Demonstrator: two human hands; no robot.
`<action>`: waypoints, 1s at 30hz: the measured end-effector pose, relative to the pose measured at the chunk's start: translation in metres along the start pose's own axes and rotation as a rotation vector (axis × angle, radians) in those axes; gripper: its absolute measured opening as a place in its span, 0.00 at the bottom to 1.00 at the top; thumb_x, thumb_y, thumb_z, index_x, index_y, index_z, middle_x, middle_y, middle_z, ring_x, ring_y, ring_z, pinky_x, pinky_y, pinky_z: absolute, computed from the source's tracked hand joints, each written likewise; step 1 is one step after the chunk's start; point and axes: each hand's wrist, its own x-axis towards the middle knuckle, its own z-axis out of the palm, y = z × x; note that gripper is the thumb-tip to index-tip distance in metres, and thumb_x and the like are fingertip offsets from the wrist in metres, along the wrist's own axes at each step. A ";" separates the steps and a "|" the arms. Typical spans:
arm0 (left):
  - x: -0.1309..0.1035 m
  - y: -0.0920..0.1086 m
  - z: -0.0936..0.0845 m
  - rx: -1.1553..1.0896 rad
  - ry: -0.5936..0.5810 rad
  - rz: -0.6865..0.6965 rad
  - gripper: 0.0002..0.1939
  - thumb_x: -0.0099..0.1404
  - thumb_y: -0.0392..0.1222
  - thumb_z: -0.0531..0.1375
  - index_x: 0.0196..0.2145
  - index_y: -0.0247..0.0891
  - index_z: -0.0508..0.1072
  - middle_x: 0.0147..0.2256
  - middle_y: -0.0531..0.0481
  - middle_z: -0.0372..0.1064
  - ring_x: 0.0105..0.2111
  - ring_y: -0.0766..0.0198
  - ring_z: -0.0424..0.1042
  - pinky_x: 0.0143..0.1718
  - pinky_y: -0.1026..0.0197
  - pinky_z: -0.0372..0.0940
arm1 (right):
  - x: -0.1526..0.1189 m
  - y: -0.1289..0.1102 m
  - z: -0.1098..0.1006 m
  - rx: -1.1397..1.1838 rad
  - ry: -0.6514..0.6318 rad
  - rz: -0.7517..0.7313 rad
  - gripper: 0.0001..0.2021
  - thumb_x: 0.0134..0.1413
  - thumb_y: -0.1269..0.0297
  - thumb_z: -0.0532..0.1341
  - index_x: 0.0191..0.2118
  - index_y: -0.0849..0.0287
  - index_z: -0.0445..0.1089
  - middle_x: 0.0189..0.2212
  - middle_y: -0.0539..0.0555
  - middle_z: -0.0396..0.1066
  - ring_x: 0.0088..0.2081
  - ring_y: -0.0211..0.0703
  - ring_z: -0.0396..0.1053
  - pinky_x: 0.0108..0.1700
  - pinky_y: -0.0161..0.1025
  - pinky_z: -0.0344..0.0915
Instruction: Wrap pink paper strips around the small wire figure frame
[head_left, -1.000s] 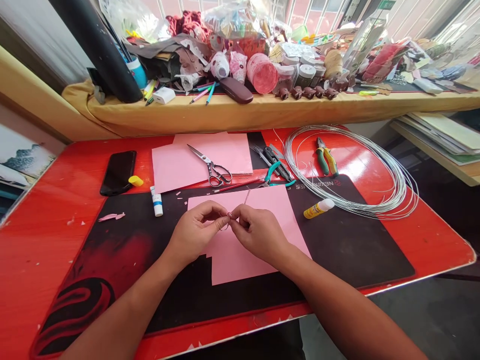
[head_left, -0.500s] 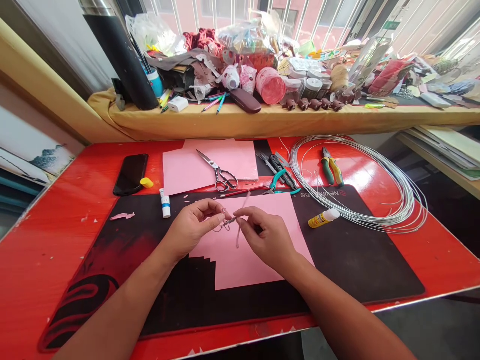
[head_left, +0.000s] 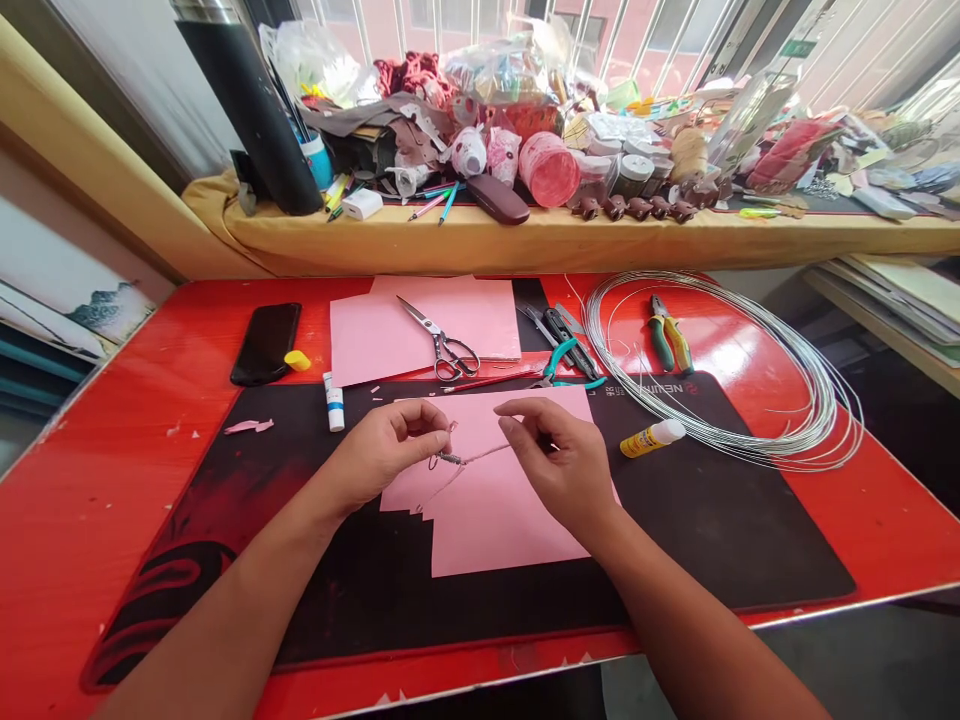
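My left hand (head_left: 394,450) pinches a small piece of bent wire with a tightly wound grey coil (head_left: 450,458) and a little loop at its side. Thin pinkish arms (head_left: 484,454) stick out from the coil, one to the right and one down to the left. Close to the right arm's end is my right hand (head_left: 562,460), thumb and forefinger slightly apart with nothing visible between the tips. Both hands are above a pink paper sheet (head_left: 517,530) with a stepped edge, on a black desk mat (head_left: 697,530).
Scissors (head_left: 442,345) rest on more pink paper (head_left: 367,335). Teal-handled pliers (head_left: 555,365) and cutters lie beyond my hands. To the right are a glue stick (head_left: 651,438), a wire coil (head_left: 817,400) and green-yellow pliers (head_left: 670,335). A phone (head_left: 264,345) and white tube (head_left: 334,402) lie left.
My right hand has moved off the coil to the right, its fingertips parting. The pinkish arms have turned from nearly upright to slanting, and the coil shows more clearly.
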 end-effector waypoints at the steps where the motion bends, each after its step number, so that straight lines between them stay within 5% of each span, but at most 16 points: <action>1: 0.000 0.001 -0.001 -0.013 -0.041 -0.027 0.12 0.59 0.48 0.72 0.34 0.38 0.78 0.33 0.50 0.75 0.35 0.59 0.75 0.40 0.57 0.69 | 0.001 0.001 -0.001 0.012 -0.021 0.024 0.09 0.66 0.62 0.63 0.43 0.58 0.80 0.22 0.46 0.62 0.24 0.36 0.58 0.27 0.36 0.57; 12: -0.009 0.012 -0.006 -0.234 -0.263 -0.129 0.09 0.55 0.45 0.73 0.31 0.39 0.81 0.28 0.49 0.74 0.29 0.62 0.70 0.34 0.59 0.67 | 0.010 0.002 -0.008 0.257 -0.395 0.229 0.10 0.64 0.58 0.66 0.43 0.57 0.81 0.33 0.54 0.76 0.30 0.39 0.64 0.32 0.37 0.63; 18: -0.009 0.007 0.000 -0.273 -0.276 -0.170 0.09 0.55 0.45 0.72 0.31 0.38 0.81 0.28 0.47 0.75 0.31 0.60 0.72 0.36 0.58 0.69 | 0.003 0.000 0.002 0.238 -0.422 0.229 0.11 0.61 0.56 0.68 0.43 0.56 0.81 0.24 0.48 0.65 0.27 0.38 0.59 0.29 0.36 0.60; 30: -0.007 0.000 0.007 -0.367 -0.311 -0.247 0.09 0.54 0.43 0.74 0.32 0.39 0.83 0.29 0.47 0.77 0.31 0.60 0.74 0.37 0.59 0.70 | -0.001 0.001 0.008 0.285 -0.419 0.262 0.12 0.61 0.53 0.69 0.39 0.57 0.79 0.27 0.51 0.73 0.28 0.39 0.62 0.30 0.37 0.59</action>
